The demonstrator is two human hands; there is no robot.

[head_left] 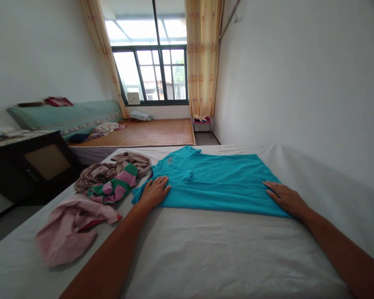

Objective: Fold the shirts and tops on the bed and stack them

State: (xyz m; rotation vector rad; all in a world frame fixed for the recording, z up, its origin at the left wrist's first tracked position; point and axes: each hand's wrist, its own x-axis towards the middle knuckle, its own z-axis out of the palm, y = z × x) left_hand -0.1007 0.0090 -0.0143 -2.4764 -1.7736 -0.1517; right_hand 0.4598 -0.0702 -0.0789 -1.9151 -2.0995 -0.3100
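A turquoise T-shirt (218, 178) lies spread on the white bed sheet (237, 249), its collar end to the left and its hem to the right. One long edge, nearest me, runs straight. My left hand (156, 192) rests flat on the shirt near the collar and sleeve, fingers stretched out. On the hem end, my right hand (283, 197) also lies flat with its fingers extended. Neither hand grips the cloth. A few small wrinkles cross the shirt's middle.
Left of the shirt lie a pink garment (68, 228), a green-and-pink striped garment (115, 185), a brown striped cloth (95, 176) and a beige cloth (140, 160). A dark cabinet (46, 162) stands at left. Beyond is another bed (162, 131); a white wall (299, 74) borders the right.
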